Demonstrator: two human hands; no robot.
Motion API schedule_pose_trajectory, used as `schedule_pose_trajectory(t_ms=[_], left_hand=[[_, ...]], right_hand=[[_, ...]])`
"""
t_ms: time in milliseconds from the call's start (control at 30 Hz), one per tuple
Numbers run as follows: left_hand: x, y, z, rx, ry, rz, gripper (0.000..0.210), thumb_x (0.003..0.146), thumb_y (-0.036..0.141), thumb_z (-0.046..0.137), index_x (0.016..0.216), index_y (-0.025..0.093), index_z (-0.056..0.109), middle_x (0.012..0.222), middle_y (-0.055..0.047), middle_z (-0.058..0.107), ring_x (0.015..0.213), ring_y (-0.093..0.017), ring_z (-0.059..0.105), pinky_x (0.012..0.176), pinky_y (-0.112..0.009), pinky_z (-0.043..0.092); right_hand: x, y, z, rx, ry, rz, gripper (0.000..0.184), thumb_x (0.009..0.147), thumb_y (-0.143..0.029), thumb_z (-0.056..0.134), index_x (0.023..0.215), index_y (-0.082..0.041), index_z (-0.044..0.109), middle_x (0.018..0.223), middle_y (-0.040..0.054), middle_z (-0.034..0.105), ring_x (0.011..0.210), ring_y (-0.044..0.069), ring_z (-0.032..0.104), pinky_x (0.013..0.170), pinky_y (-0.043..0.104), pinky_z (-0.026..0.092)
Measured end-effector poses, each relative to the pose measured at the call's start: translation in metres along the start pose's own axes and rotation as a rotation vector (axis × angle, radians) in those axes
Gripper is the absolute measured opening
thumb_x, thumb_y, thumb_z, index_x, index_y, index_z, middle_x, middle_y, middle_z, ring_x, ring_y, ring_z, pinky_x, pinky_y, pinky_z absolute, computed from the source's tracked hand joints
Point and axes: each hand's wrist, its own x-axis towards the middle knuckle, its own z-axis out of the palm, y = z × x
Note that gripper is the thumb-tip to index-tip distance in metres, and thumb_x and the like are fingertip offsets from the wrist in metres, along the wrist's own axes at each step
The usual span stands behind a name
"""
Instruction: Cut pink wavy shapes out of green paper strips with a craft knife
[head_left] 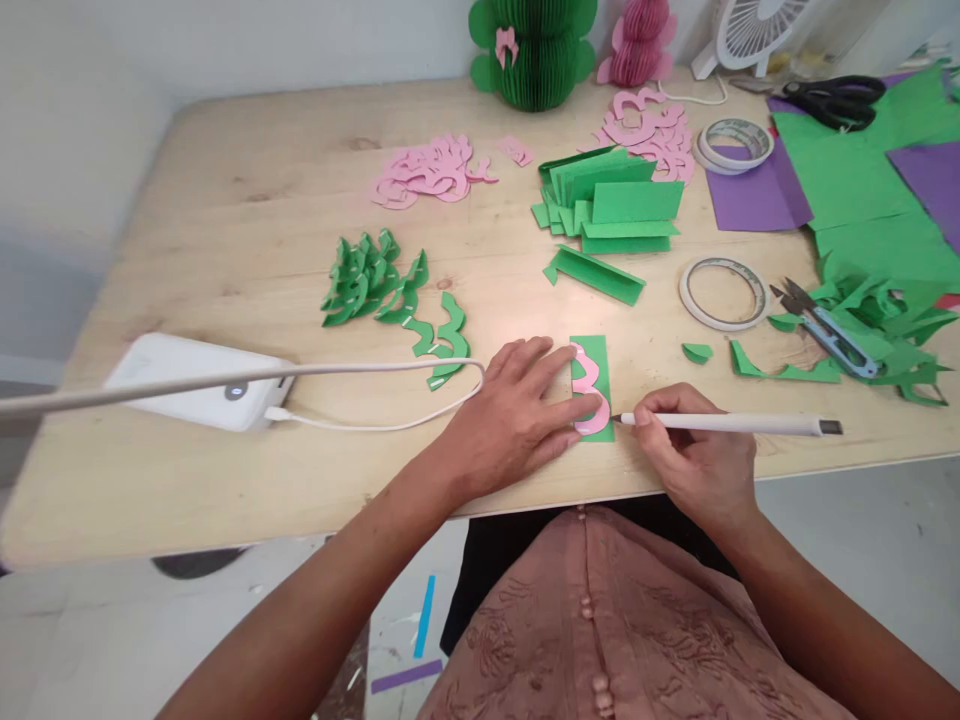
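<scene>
Head view: apparently mid-trace; pinning pink scalloped template [589,383] with spread left hand [517,415], gripping white pen [772,424] in right hand [697,455]; green cutouts [361,283] done, left; folded blanks [634,202] remaining, far.

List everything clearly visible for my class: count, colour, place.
Wooden table: one, pale, centre
Rectangular paper: one, green, under cutout
Scalloped paper cutout: one, pink, front
Slim pen: one, white, front
Folded paper strips: many, green, centre
Wavy paper pieces: several, green, left
Curvy paper heaps: two, pink, back
Honeycomb paper shapes: two, green/pink, back
Fan: one, white, back
Scissors: one, black-handled, back right
Tape rolls: at least two, white, right
Metal snips: one, blue-handled, right
Curved scraps: many, green, right
Paper sheets: several, green/purple, right
Power bank: one, white, left
Cable: one, white, left
Thin strips: two, blue/purple, floor
Buttoned garment: one, brownish, bottom
Left hand: one, on cutout
Right hand: one, holding pen
</scene>
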Motion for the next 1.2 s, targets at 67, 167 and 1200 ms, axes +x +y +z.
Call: schedule_pose_trajectory(t_ms=[67,167,1200], left_hand=[[0.0,0.0,0.0,-0.001,-0.003,0.001,0.029,0.097,0.03,0.051,0.124,0.031,0.062,0.145,-0.011,0.041,0.134,-0.036,0.036,0.111,-0.056,0.033],[0.0,0.0,0.0,0.001,-0.009,-0.004,0.03,0.097,0.031,0.051,0.124,0.031,0.062,0.145,-0.012,0.041,0.134,-0.036,0.035,0.112,-0.056,0.031],[0.0,0.0,0.001,0.038,0.014,0.013,0.027,0.096,0.032,0.053,0.122,0.03,0.062,0.143,-0.011,0.044,0.134,-0.034,0.036,0.111,-0.055,0.034]], right_hand=[[0.0,0.0,-0.001,0.017,-0.003,-0.011,0.018,0.084,-0.024,0.056,0.066,-0.02,0.057,0.05,-0.0063,0.052,0.038,0.007,0.041,0.039,0.021,0.03],[-0.001,0.001,-0.002,0.034,0.018,0.013,0.018,0.085,-0.024,0.057,0.067,-0.021,0.058,0.052,-0.0056,0.056,0.039,0.007,0.044,0.039,0.02,0.032],[-0.014,0.002,0.005,-0.059,-0.014,-0.409,0.022,0.091,-0.008,0.056,0.111,-0.012,0.065,0.093,0.0087,0.076,0.08,0.019,0.067,0.073,0.031,0.054]])
